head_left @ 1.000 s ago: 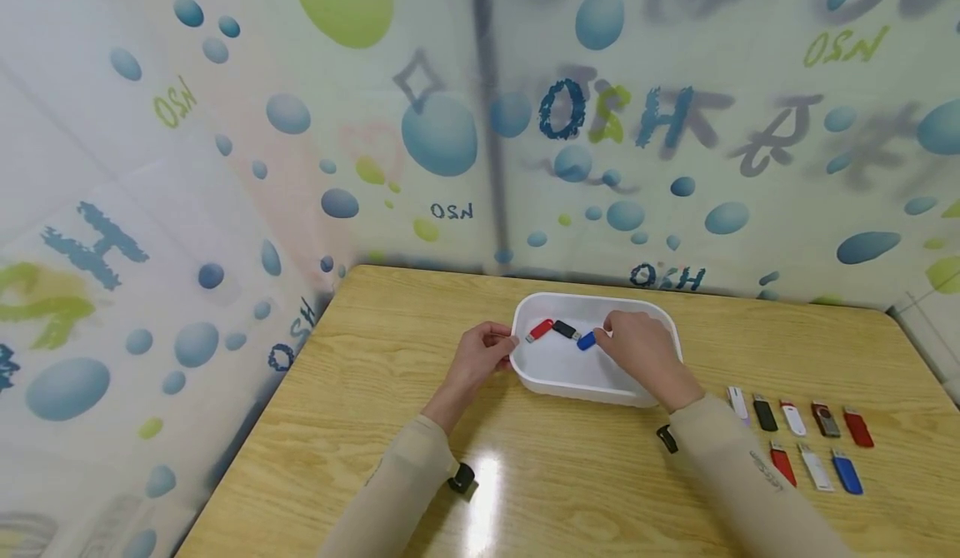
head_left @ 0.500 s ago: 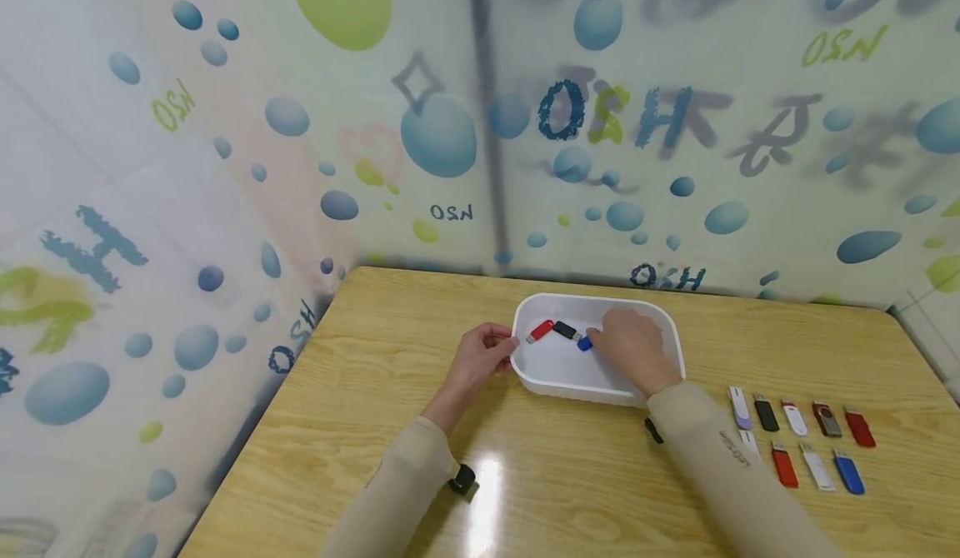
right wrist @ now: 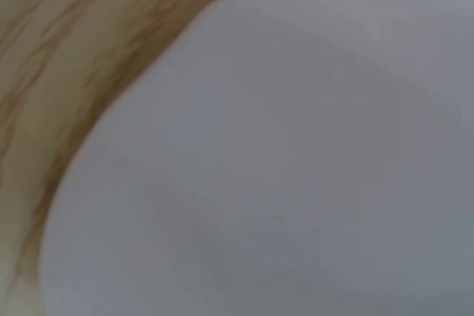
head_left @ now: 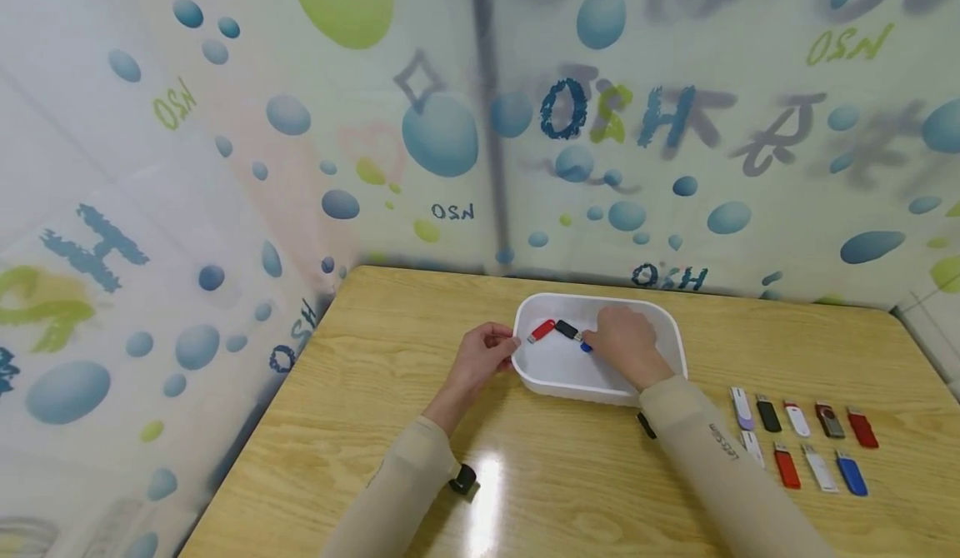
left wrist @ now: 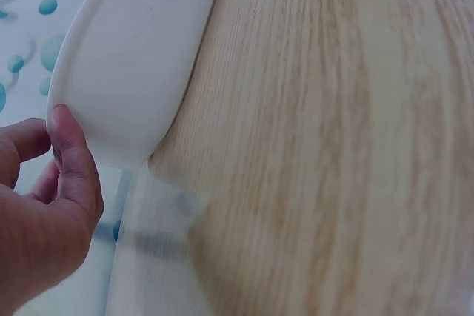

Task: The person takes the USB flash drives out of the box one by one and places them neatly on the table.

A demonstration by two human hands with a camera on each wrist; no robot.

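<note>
My left hand point(head_left: 482, 350) grips the left end of a white plastic tray point(head_left: 577, 391), fingers and thumb on its rim. In the left wrist view the left hand point(left wrist: 59, 205) pinches that rim, and the tray point(left wrist: 141, 49) fills the upper left. My right hand point(head_left: 624, 341) reaches inside the tray, its fingertips at a blue USB stick point(head_left: 586, 347) that they mostly cover. To the left of it on the tray floor lie a black USB stick point(head_left: 566, 330) and a red USB stick point(head_left: 541, 331). Only the tray's blurred white surface point(right wrist: 259, 146) and some table show in the right wrist view.
On the wooden table point(head_left: 360, 375), right of the tray, several USB sticks lie in two rows, among them a blue one point(head_left: 852, 475), a red one point(head_left: 787, 466) and a black one point(head_left: 768, 414). A patterned curtain point(head_left: 450, 233) hangs behind the table.
My right hand has shifted a little left inside the tray and now covers more of the blue USB stick. My left hand keeps its place on the rim.
</note>
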